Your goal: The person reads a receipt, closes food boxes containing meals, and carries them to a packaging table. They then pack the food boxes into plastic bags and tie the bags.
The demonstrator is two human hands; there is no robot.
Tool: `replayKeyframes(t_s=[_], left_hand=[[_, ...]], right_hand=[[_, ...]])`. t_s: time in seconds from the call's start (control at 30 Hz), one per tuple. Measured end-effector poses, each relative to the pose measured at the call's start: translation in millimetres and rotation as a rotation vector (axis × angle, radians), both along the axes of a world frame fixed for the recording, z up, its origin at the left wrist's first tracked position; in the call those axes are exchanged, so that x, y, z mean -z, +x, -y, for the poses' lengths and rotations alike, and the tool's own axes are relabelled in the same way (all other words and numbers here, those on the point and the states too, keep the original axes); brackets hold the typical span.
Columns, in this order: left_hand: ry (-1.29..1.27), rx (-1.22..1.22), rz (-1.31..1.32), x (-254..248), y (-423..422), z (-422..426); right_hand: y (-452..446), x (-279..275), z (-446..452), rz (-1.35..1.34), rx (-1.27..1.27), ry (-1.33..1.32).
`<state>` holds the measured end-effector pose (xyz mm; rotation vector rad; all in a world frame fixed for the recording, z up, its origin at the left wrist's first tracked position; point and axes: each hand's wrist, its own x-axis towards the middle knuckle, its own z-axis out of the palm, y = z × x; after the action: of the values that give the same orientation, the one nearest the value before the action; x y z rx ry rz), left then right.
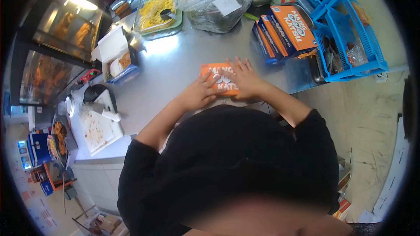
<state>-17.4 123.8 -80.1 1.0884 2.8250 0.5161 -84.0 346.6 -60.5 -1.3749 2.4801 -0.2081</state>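
Your left hand [199, 92] lies with its fingers stretched over the near-left part of an orange box [229, 86] printed in white, and your right hand [246, 80] spreads across its right side. Neither hand is clenched; both rest on top of the box, which sits on the metal counter [175, 59] directly under your fingers, close in front of your body.

Ahead and to the right of your right hand stand more boxes [294, 30] in orange and dark blue, side by side, with a blue basket [356, 73] of packets farther right. Straight ahead, beyond both hands, a clear plastic bag [214, 19] carries a white label [227, 4]. Ahead and left of your left hand is a tray [159, 31] of yellow food, with an opened carton [124, 75] nearer to you on that side. Well to the left of that hand, a knife with a white handle [111, 115] lies on a stained white cutting board [98, 135].
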Motion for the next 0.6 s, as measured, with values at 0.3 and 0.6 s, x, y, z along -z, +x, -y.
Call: replayKeyframes(t_s=[0.3,0.6], left_hand=[[0.011,-1.093,-0.571,9.8,-17.0,139.5],[-0.258,-1.402,-0.576,28.6,-25.9,185.7]], right_hand=[[-32.5,-123.2,-44.6,0.174,0.173,-0.362],[-131.4,-132.2,-114.5,-0.292,1.046,0.008]])
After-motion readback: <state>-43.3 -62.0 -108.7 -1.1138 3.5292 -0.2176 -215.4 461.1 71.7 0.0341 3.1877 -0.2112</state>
